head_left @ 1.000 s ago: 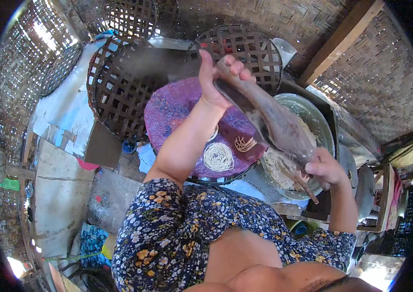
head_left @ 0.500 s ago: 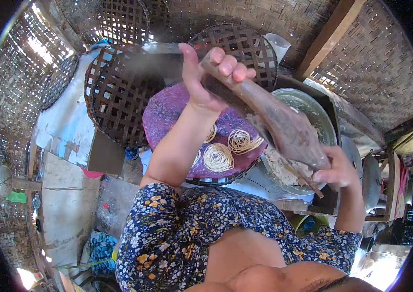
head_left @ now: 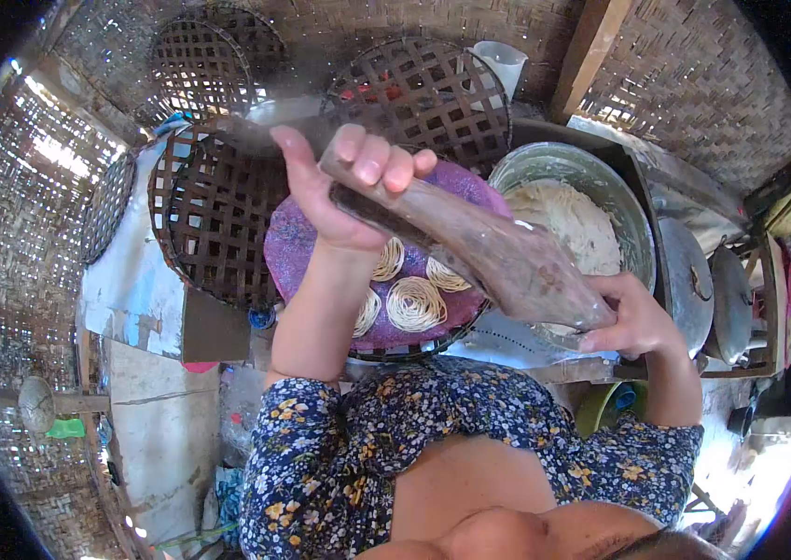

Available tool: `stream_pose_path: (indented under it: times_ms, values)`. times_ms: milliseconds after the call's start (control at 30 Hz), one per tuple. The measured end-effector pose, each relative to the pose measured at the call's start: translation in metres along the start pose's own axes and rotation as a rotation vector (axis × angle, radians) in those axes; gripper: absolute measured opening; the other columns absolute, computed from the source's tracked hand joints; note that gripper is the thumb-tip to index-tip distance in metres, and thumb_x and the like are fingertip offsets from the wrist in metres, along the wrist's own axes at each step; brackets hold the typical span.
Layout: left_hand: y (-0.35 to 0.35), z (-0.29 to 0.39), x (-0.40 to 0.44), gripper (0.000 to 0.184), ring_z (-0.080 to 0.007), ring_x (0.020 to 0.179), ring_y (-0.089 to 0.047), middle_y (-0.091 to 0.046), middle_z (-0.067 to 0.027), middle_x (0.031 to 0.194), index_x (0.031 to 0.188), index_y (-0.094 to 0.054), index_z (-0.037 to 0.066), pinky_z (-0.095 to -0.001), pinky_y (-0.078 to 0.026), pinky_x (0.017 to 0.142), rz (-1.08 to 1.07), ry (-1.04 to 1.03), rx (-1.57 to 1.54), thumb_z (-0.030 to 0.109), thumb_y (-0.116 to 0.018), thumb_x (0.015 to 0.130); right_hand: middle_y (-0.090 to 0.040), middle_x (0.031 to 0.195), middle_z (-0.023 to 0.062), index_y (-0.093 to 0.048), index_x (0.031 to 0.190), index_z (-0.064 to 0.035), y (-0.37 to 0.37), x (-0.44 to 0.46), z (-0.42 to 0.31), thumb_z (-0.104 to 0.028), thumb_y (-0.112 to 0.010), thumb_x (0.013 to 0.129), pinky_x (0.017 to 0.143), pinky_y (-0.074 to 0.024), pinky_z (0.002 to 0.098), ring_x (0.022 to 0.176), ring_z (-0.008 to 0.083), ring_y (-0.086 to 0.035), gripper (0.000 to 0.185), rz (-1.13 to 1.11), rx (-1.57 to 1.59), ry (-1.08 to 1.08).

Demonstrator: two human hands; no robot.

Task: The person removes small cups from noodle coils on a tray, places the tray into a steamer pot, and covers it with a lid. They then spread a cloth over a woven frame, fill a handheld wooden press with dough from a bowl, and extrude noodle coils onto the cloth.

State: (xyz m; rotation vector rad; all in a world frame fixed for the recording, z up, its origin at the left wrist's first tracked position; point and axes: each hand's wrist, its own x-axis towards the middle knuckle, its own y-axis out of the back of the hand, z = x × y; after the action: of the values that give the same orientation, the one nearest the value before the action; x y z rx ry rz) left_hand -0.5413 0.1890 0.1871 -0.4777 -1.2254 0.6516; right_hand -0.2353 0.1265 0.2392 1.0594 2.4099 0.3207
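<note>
A long brown wooden tool (head_left: 507, 252), narrow at one end and broad at the other, slants across in front of me. My left hand (head_left: 358, 191) is closed over its narrow upper end, thumb sticking out. Around its broad lower end, my right hand (head_left: 636, 317) is closed too. Beneath the tool lie several coils of pale dough strands (head_left: 416, 304) on a purple cloth (head_left: 295, 245) over a round woven tray. A large basin (head_left: 537, 166) with pale dough (head_left: 582, 224) stands beyond my right hand, partly hidden by the tool.
Dark openwork baskets (head_left: 218, 210) stand left and behind the cloth, with another woven basket (head_left: 414, 93) at the back. A white plastic container (head_left: 500, 63) is near the wooden post (head_left: 589, 58). Round metal lids (head_left: 685, 275) lean at the right.
Both hands have kept hold of the tool. In view, its upper end and my left hand have moved left and down. More of the dough in the basin shows now.
</note>
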Motion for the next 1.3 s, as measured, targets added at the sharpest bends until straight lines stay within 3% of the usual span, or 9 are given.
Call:
stream_pose_path:
  times_ms: [167, 200, 367, 633, 1000, 1133, 1200, 1267, 1300]
  values:
    - [-0.001, -0.031, 0.012, 0.058, -0.0208, 0.082, -0.055, -0.061, -0.0071, 0.091, 0.094, -0.059, 0.011, -0.0452, -0.036, 0.086, 0.375, 0.15, -0.101, 0.062, -0.035, 0.083, -0.061, 0.093, 0.012, -0.055, 0.108, 0.005, 0.005, -0.011, 0.014, -0.027, -0.076, 0.057, 0.08, -0.0428, 0.0294, 0.087, 0.0162, -0.055, 0.064, 0.052, 0.025, -0.051]
    - [0.036, -0.035, 0.012, 0.058, -0.0228, 0.098, -0.052, -0.054, -0.0111, 0.111, 0.109, -0.053, 0.006, -0.0446, -0.038, 0.09, 0.039, 0.391, 0.017, 0.056, -0.034, 0.086, -0.061, 0.091, 0.0117, -0.055, 0.106, 0.005, 0.005, -0.011, 0.017, -0.028, -0.076, 0.057, 0.079, -0.043, 0.0291, 0.086, 0.016, -0.055, 0.063, 0.068, 0.046, -0.063]
    - [0.032, -0.08, -0.027, 0.046, -0.0229, 0.11, -0.047, -0.049, -0.0139, 0.121, 0.121, -0.043, -0.001, -0.0328, -0.029, 0.1, 0.288, 0.917, 1.155, 0.034, -0.03, 0.093, -0.061, 0.087, 0.0101, -0.056, 0.103, 0.005, 0.005, -0.006, 0.029, -0.031, -0.075, 0.058, 0.074, -0.0437, 0.0284, 0.081, 0.0151, -0.055, 0.061, 0.127, 0.055, -0.019]
    - [0.04, -0.091, -0.036, 0.043, -0.02, 0.104, -0.051, -0.056, -0.0127, 0.112, 0.112, -0.051, 0.0, -0.0302, -0.033, 0.095, 0.546, 1.07, 0.737, 0.035, -0.035, 0.092, -0.06, 0.081, 0.0096, -0.056, 0.102, 0.0051, 0.009, 0.002, 0.041, -0.035, -0.073, 0.06, 0.07, -0.044, 0.0289, 0.076, 0.0153, -0.055, 0.06, 0.232, 0.024, 0.008]
    - [0.068, -0.055, -0.064, 0.047, -0.0302, 0.116, -0.032, -0.032, -0.0091, 0.134, 0.116, -0.053, 0.011, -0.0486, -0.025, 0.093, -0.543, 0.697, 2.182, 0.045, -0.043, 0.085, -0.055, 0.07, 0.004, -0.056, 0.095, 0.0044, 0.013, 0.009, 0.049, -0.034, -0.07, 0.065, 0.051, -0.0427, 0.0243, 0.057, 0.0107, -0.052, 0.051, 0.274, 0.253, -0.034]
    - [0.072, -0.032, -0.046, 0.061, -0.0278, 0.114, -0.035, -0.036, -0.0103, 0.132, 0.121, -0.047, 0.008, -0.0491, -0.025, 0.091, -0.44, 0.413, 2.496, 0.054, -0.044, 0.081, -0.054, 0.069, 0.0039, -0.055, 0.093, 0.0043, 0.013, 0.014, 0.043, -0.035, -0.069, 0.067, 0.05, -0.0423, 0.0246, 0.058, 0.0109, -0.052, 0.049, 0.228, 0.287, 0.009]
    - [0.068, -0.023, -0.005, 0.073, -0.0272, 0.109, -0.041, -0.04, -0.0116, 0.127, 0.121, -0.045, 0.006, -0.0451, -0.03, 0.09, 0.519, 0.428, 1.26, 0.065, -0.035, 0.079, -0.054, 0.069, 0.0044, -0.054, 0.093, 0.0058, 0.006, 0.026, 0.034, -0.043, -0.069, 0.062, 0.05, -0.0423, 0.024, 0.057, 0.0116, -0.052, 0.06, 0.168, 0.346, 0.013]
    - [0.058, 0.006, 0.026, 0.085, -0.0282, 0.105, -0.047, -0.05, -0.0123, 0.117, 0.121, -0.044, 0.005, -0.0393, -0.035, 0.088, 0.342, 0.203, 0.067, 0.073, -0.02, 0.077, -0.054, 0.067, 0.0054, -0.054, 0.092, 0.005, 0.004, 0.042, 0.028, -0.058, -0.063, 0.064, 0.049, -0.0428, 0.0236, 0.056, 0.0127, -0.053, 0.07, 0.039, 0.313, 0.066]
    - [0.016, 0.005, 0.048, 0.083, -0.0272, 0.105, -0.047, -0.053, -0.0104, 0.11, 0.119, -0.045, 0.007, -0.0407, -0.036, 0.088, 0.492, 0.1, 0.229, 0.073, -0.018, 0.077, -0.055, 0.066, 0.0057, -0.053, 0.092, 0.0045, 0.003, 0.049, 0.025, -0.062, -0.06, 0.065, 0.049, -0.0431, 0.0238, 0.056, 0.013, -0.053, 0.072, -0.024, 0.345, 0.044]
